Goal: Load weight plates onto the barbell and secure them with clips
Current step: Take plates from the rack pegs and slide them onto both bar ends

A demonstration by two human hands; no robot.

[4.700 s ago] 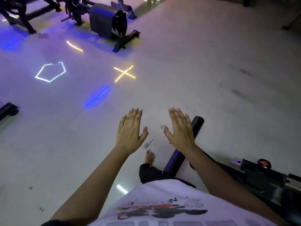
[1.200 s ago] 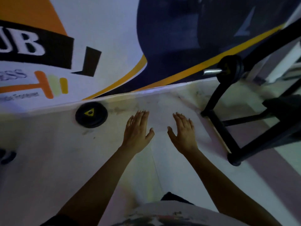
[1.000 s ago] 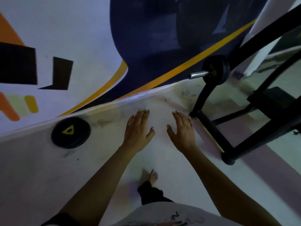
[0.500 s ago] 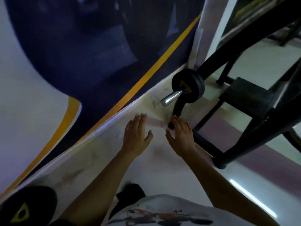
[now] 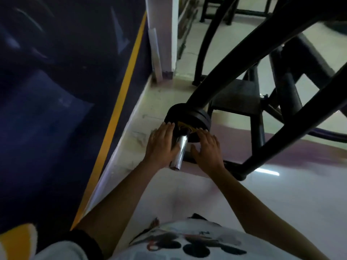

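Note:
A shiny steel barbell sleeve (image 5: 179, 152) points toward me at the centre of the head view. Black weight plates (image 5: 195, 117) with a yellow hub mark sit on it, up against the black rack. My left hand (image 5: 161, 145) is flat and spread on the left side of the sleeve, fingertips at the plate's face. My right hand (image 5: 207, 148) is spread on the right side, fingertips touching the plate's lower edge. Neither hand grips anything. No clip is in view.
A black tubular rack frame (image 5: 266, 76) rises diagonally on the right, its foot (image 5: 240, 175) on the pale floor. A dark blue wall banner with a yellow stripe (image 5: 120, 102) runs close on the left. A white pillar (image 5: 167, 34) stands behind.
The view has swung right from the floor plate by the wall to the rack. Both hands have moved forward and now flank the barbell sleeve at the loaded plates.

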